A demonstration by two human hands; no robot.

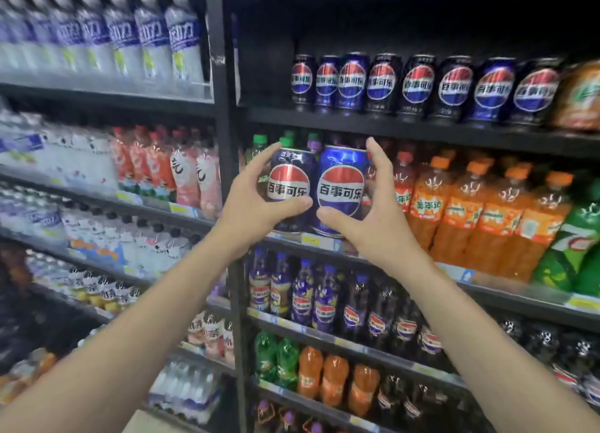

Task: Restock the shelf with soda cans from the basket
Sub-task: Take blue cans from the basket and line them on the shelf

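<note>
My left hand (256,202) grips a dark blue soda can (289,185) with a red, white and blue round logo. My right hand (373,218) grips a brighter blue soda can (341,185) of the same brand. Both cans are upright, side by side and touching, held in front of the second shelf of the black rack. One shelf higher, a row of several matching cans (418,85) stands on the can shelf (373,124), with a dark gap at that shelf's left end. The basket is out of view.
Orange soda bottles (487,215) and green bottles (571,247) fill the shelf to the right of my hands. Cola bottles (324,299) stand below. A black upright post (224,140) divides this rack from the left bay of water and tea bottles (130,36).
</note>
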